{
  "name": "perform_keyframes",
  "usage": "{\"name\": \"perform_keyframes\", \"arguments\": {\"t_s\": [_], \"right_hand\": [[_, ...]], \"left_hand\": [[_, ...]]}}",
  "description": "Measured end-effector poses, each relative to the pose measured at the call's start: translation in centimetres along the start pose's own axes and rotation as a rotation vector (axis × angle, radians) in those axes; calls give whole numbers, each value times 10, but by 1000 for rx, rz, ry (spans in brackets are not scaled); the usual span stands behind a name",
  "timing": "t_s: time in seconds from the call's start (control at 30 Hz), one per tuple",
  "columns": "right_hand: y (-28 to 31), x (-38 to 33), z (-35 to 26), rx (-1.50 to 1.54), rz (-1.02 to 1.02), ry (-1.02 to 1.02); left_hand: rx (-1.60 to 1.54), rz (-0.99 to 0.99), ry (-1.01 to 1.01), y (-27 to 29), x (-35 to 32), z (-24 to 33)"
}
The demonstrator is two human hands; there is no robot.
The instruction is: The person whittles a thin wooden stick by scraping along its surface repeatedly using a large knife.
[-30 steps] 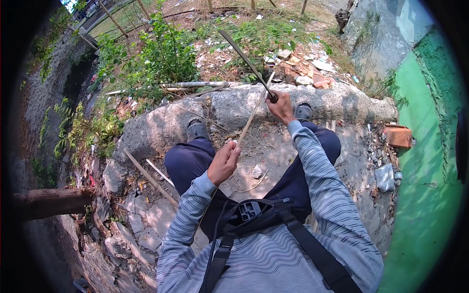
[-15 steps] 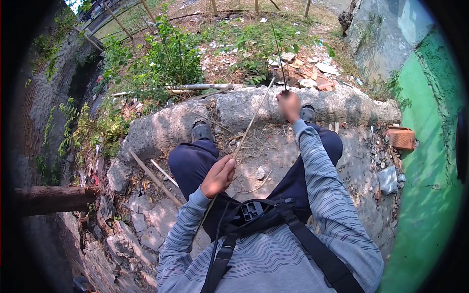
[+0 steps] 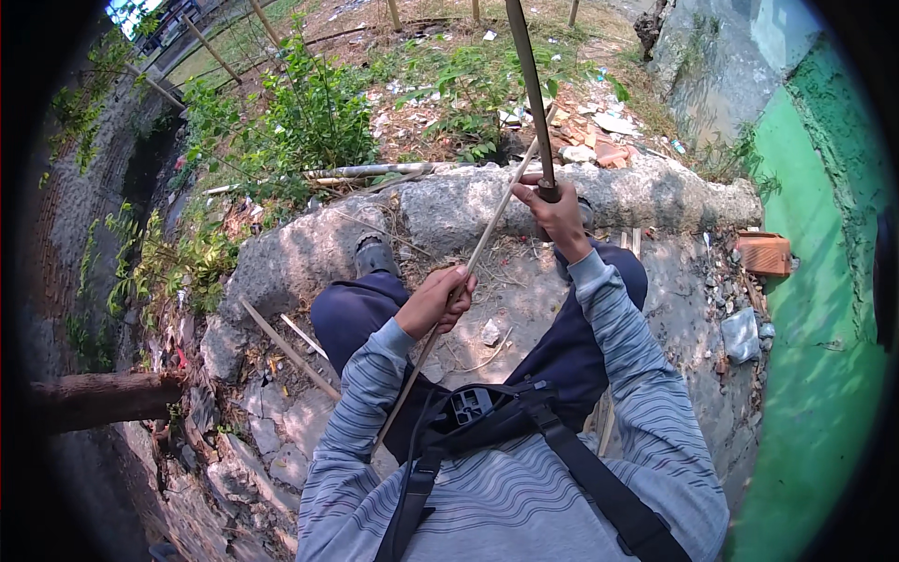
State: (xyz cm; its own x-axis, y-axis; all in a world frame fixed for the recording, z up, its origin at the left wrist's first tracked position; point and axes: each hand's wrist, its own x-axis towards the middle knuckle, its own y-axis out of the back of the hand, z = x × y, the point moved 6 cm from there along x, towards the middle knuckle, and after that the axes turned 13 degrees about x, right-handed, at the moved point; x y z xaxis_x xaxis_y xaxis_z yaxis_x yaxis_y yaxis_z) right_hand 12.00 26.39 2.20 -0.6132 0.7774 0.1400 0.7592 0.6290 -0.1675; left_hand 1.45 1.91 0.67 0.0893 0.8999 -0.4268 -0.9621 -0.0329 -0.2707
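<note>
- Wooden stick [image 3: 494, 220] is held in the left hand; its lower end is carried back to the near left of that hand, its upper end forward and to the right, up beside the right hand.
- Log [image 3: 108, 401], dark and round, is seen well to the left of the left hand and a little nearer the body.
- Long strip [image 3: 290, 349] is laid aslant to the left of the left hand; a shorter white strip [image 3: 305, 337] is set just beside it.
- Green shrub [image 3: 318, 122] is seen beyond the left hand, to its left.
- Left hand [image 3: 438, 300] is clamped on the stick, fingers curled round it.
- Concrete ledge [image 3: 459, 208] is stretched beyond the left hand; a pale stone [image 3: 490, 332] is found just to that hand's right.
- Knife [image 3: 535, 98], long-bladed, is pointed forward from the right hand; the stick is crossed by it in view, but contact cannot be told.
- Right hand [image 3: 559, 215] is clamped on the knife's handle.
- Orange block [image 3: 764, 253] and green wall [image 3: 805, 421] are seen well to the right of the right hand.
</note>
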Motion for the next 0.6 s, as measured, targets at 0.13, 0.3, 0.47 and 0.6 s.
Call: {"name": "perform_keyframes", "arguments": {"t_s": [0.13,0.3,0.47,0.6], "right_hand": [[-2,-5,4,44,0,-43],[-6,-2,9,143,30,-78],[-9,-5,20,241,87,-166],[-10,-6,18,130,57,-159]], "left_hand": [[26,-39,-11,0,7,-8],[61,-26,-53,-1,16,-14],[93,58,-40,-8,14,-3],[183,70,-132,-8,17,-4]]}}
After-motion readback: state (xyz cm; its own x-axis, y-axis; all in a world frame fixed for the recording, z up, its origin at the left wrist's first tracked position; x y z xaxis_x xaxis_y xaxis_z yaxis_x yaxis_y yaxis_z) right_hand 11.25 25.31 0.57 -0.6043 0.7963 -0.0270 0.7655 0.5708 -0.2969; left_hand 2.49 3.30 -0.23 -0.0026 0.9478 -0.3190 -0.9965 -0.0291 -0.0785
